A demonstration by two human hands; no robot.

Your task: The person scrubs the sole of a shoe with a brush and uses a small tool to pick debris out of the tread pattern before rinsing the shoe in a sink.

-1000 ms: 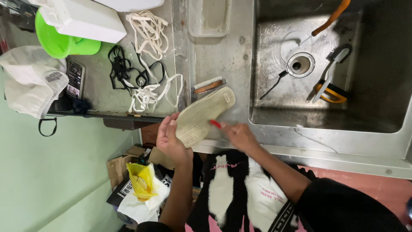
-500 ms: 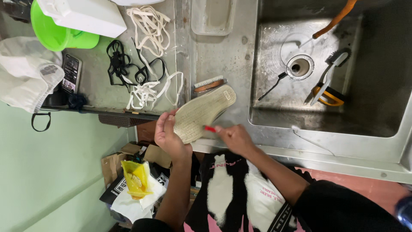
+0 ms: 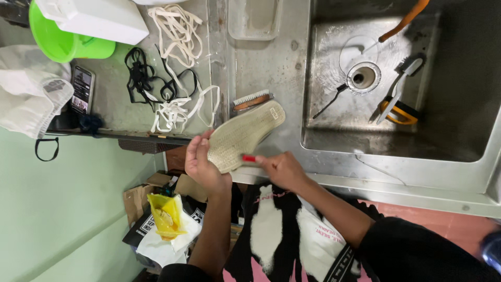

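**Scrubbing an insole at the sink's edge**

The left hand (image 3: 201, 164) grips the pale insole (image 3: 244, 136) at its near end, fingers curled around its edge, holding it tilted over the counter rim (image 3: 271, 180). The right hand (image 3: 282, 169) is closed on a small red-handled tool (image 3: 249, 157), probably a brush. Short strokes with a firm hold would serve best. The sink (image 3: 334, 138) lies to the right; a scrubbing brush (image 3: 252, 99) sits just beyond.

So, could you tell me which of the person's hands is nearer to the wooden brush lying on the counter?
The left. The left hand holds the insole just below the wooden brush; the right hand, with a small red tool, is lower and farther away.
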